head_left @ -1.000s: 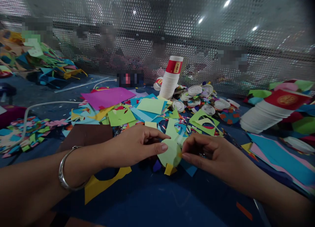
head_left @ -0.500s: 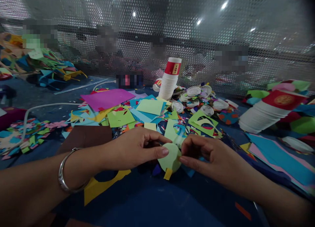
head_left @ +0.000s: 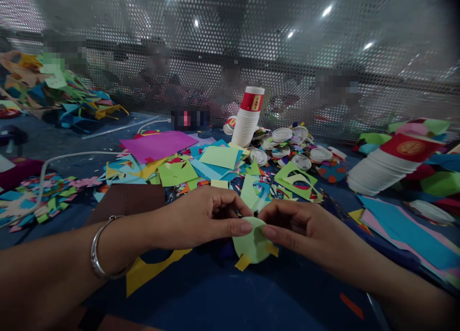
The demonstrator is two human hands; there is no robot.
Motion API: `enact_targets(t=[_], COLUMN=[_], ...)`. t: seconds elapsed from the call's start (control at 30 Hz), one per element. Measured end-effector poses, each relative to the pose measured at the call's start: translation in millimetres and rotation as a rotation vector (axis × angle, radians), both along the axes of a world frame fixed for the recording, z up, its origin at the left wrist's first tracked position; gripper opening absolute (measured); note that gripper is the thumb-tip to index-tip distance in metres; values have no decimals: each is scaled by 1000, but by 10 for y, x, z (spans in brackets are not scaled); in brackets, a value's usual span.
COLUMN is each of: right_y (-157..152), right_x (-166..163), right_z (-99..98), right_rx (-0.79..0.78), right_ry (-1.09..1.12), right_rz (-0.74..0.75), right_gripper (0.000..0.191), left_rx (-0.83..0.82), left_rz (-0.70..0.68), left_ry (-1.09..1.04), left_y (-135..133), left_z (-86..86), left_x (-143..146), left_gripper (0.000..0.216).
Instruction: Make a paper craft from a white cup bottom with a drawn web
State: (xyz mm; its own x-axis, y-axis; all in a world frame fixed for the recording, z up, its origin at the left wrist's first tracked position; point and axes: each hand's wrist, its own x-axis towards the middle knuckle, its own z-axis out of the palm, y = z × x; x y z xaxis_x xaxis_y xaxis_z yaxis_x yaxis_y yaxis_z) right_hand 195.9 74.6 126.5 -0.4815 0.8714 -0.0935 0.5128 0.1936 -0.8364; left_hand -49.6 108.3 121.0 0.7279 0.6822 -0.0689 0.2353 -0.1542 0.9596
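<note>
A pale green paper disc point(head_left: 251, 247) is pinched between both hands above the dark blue table. Two small yellow paper tabs stick out from its lower edge, one at the lower left and one at the lower right. My left hand point(head_left: 212, 216), its wrist in a silver bangle point(head_left: 96, 247), presses a thumb on the disc's upper left, fingers curled behind. My right hand point(head_left: 298, 225) grips the upper right edge the same way. What lies behind the disc is hidden. Under my left forearm lies a yellow paper offcut point(head_left: 151, 273) with a curved cut.
Coloured paper sheets and scraps point(head_left: 219, 156) spread beyond my hands. Behind them stands a tall stack of paper cups point(head_left: 246, 120); another cup stack point(head_left: 388, 163) leans at right. Round white discs point(head_left: 282, 135) lie heaped between. A perforated metal screen point(head_left: 201, 48) closes the back.
My right hand has moved left onto the disc's upper edge. The disc has turned, so a second yellow tab now shows at its lower right.
</note>
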Motion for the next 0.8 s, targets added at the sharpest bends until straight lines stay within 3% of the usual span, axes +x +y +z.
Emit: enact_targets(t=[0.13,0.3,0.5,0.67,0.73,0.8], right_y=[0,-10,-24,-104,-180,-274], right_x=[1,1,42,487,782,1060], right_z=[21,12,89,280,285,233], right_rx=[-40,-94,-28,191,346,396], right_ry=[56,142,90,-213,-401,-549], right_rz=[-36,-112,-167,-302,-394,-468], right_gripper=[19,23,29,38,37,35], left_rx=[20,-76,-33,-100,-120,-121], left_rz=[43,-23,119,244,256,260], left_ry=[24,43,-19,-37,-45,-57], left_y=[-6,18,85,129,133,129], left_z=[27,-12,-45,-11,-8,-14], left_x=[-11,-59,-79,-74,-75,-80], left_gripper=[33,32,28,26,26,27])
